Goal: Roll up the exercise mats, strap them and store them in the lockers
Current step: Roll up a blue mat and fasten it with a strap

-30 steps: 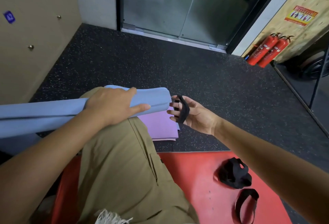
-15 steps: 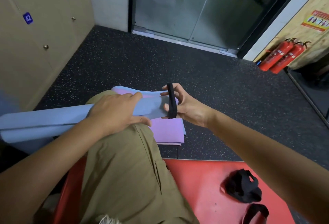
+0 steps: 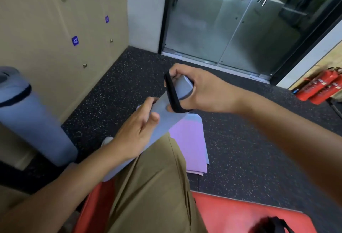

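**Strap going onto a rolled blue mat**

A rolled blue mat [image 3: 162,114] lies across the person's knee. The right hand [image 3: 201,92], fingers curled, pulls a black strap [image 3: 173,96] over the mat's far end. The left hand [image 3: 137,133] grips the roll just below. Left of this mat stands another rolled mat [image 3: 35,118], already strapped, by closed lockers [image 3: 55,29]. A purple mat [image 3: 188,140] beneath lies unrolled; storing appears to remain.
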Motion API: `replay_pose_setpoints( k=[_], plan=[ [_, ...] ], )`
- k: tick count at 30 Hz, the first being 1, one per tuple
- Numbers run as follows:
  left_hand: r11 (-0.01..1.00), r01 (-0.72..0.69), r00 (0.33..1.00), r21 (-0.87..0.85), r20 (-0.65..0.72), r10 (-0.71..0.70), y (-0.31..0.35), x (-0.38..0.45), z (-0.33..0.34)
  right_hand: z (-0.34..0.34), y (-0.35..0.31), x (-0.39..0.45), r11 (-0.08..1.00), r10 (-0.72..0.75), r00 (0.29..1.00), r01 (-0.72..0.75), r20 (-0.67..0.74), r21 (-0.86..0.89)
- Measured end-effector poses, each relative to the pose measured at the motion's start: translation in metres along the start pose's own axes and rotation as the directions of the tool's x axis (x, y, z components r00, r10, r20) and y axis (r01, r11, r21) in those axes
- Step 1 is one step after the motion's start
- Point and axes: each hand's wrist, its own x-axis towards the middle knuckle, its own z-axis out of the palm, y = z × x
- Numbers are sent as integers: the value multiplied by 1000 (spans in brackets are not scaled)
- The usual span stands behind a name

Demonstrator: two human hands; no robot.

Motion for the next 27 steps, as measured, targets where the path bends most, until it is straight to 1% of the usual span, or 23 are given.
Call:
replay_pose_setpoints(
  k=[3,5,7,9,12,14,19,22,24,27],
  plan=[
    [981,18,997,-193,-66,-31,18,-2,-10,0,-25,10,990,-71,995,79,67,-114],
    [955,18,989,-296,-136,-61,27,-2,-21,5,-36,17,975,-110,987,130,118,-178],
    [931,12,969,-365,-226,-101,35,-4,-34,12,-44,22,959,-125,980,160,157,-233],
    [897,36,951,-441,-261,-167,37,-6,-45,16,-48,27,946,-132,975,178,182,-269],
    [831,145,933,-537,-206,-296,34,-10,-54,23,-52,32,938,-132,969,191,210,-290],
    [786,196,921,-587,-164,-352,32,-12,-58,28,-53,35,935,-135,964,200,228,-293],
    [717,221,913,-661,-118,-390,30,-15,-64,31,-54,48,928,-143,961,213,236,-307],
    [660,224,912,-717,-84,-401,29,-11,-66,32,-53,53,930,-156,962,220,226,-294],
    [637,220,912,-738,-77,-404,25,-10,-66,33,-51,55,941,-171,965,219,198,-257],
    [580,206,895,-788,-88,-438,11,-13,-67,36,-43,55,975,-170,980,183,105,-128]
  ],
)
